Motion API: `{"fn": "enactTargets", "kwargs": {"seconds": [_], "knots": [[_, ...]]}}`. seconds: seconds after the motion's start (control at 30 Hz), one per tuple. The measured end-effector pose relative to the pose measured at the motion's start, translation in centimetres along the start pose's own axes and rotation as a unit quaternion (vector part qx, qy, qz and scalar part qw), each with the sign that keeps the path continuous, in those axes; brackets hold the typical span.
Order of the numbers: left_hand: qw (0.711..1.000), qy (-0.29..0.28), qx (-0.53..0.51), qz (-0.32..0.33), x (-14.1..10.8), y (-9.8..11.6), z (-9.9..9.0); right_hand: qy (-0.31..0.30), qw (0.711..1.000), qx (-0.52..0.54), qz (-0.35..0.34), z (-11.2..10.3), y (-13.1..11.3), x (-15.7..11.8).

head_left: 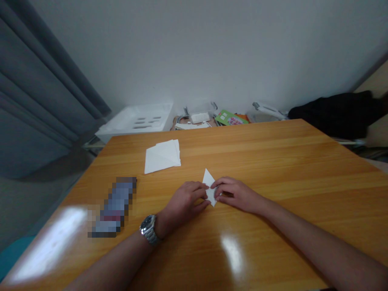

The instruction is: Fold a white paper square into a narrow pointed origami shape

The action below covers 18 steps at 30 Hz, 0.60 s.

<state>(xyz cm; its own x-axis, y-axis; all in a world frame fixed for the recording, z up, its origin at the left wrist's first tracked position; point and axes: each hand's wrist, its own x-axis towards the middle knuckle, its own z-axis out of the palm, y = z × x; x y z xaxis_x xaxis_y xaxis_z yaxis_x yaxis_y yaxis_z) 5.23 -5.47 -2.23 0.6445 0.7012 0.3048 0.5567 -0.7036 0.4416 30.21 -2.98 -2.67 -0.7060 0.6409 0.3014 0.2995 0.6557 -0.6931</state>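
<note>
A small piece of white paper [208, 178], folded to a pointed kite-like shape, lies on the wooden table [257, 153]. My left hand [188, 200], with a metal watch [148, 229] on its wrist, has its fingers closed on the paper's left edge. From the other side, the bent fingers of my right hand [233, 194] press on the right edge. Both sets of fingertips nearly meet over the middle of the paper and hide part of it. Its upper tip and lower tip stay visible.
Several white sheets [162, 157] lie stacked at the back left of the table. A blurred-out phone-like object [115, 208] rests on the left. Beyond the far edge are a white plastic tray [139, 117], a green book [228, 117] and a black cloth [333, 113].
</note>
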Motion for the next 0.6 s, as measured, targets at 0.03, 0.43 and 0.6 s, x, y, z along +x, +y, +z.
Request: {"fn": "enactTargets", "kwargs": {"seconds": [0.03, 0.43, 0.6], "knots": [[1.000, 0.000, 0.001, -0.001, 0.03, 0.05, -0.03, -0.002, 1.000, -0.011, -0.003, 0.03, 0.01, 0.04], [0.999, 0.010, -0.001, -0.035, 0.07, 0.24, 0.02, 0.001, 0.999, -0.013, 0.033, 0.12, -0.78, 0.47], [0.998, 0.039, -0.006, -0.053, 0.01, 0.01, 0.65, 0.015, 0.999, -0.009, 0.038, 0.35, -0.57, 0.31]]}}
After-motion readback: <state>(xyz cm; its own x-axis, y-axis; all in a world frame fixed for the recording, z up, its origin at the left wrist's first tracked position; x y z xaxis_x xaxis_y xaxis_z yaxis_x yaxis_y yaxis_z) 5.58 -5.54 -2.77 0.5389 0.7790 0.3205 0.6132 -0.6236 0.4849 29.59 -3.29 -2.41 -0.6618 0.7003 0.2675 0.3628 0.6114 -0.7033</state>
